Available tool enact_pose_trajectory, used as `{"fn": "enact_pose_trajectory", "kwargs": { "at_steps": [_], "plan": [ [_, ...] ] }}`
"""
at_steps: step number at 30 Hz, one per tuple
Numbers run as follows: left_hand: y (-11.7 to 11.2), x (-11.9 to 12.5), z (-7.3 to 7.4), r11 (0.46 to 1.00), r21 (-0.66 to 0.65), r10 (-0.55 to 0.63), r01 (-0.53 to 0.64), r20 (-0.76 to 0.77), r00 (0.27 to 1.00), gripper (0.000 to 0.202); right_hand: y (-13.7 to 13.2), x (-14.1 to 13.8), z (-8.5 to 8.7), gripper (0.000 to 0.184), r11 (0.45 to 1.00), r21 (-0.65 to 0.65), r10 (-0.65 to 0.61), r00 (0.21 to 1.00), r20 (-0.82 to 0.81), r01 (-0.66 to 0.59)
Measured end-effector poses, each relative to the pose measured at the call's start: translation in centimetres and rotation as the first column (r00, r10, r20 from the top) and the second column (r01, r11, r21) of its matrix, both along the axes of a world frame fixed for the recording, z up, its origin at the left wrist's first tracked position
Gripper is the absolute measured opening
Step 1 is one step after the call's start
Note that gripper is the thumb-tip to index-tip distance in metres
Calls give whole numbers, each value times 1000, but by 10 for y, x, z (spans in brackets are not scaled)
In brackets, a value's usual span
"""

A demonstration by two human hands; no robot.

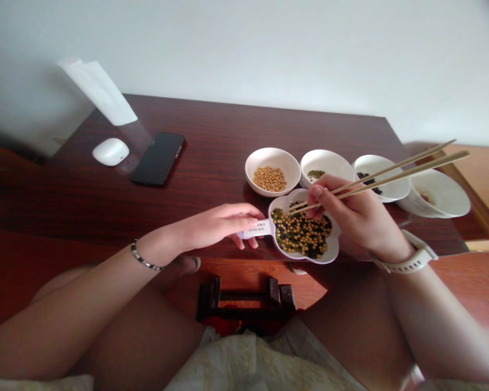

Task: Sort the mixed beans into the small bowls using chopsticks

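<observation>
My left hand (232, 221) is closed round the labelled handle of a flower-shaped bowl (333, 244) with a lilac rim, at the table's front edge. Mixed yellow, green and black beans (301, 233) fill that bowl. In my right hand (338, 201) is a pair of wooden chopsticks (407, 167), their tips down among the beans near the bowl's left side. Whether a bean is between the tips I cannot tell. Behind stand a white bowl of yellow soybeans (269, 178) and one with a few green beans (315, 175), partly hidden by my right hand.
Farther right are a white bowl with black beans (364, 179) and another white bowl (452, 195) with something small and reddish in it. A black phone (158, 158), a white mouse-shaped object (111, 151) and a white packet (100, 92) occupy the table's left side.
</observation>
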State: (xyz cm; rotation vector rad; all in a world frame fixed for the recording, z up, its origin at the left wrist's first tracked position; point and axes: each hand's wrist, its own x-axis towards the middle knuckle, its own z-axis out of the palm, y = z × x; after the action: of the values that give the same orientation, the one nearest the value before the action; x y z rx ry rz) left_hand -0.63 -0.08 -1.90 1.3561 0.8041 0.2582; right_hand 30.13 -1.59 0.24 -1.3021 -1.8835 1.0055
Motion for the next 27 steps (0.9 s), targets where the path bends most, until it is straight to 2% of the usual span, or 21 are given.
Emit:
{"fn": "enact_pose_trajectory", "kwargs": {
  "at_steps": [27],
  "plan": [
    [0,2,0,1000,-4,4,-4,6,1000,37,0,0,-5,33,997,-62,41,998,-48,-44]
  ]
}}
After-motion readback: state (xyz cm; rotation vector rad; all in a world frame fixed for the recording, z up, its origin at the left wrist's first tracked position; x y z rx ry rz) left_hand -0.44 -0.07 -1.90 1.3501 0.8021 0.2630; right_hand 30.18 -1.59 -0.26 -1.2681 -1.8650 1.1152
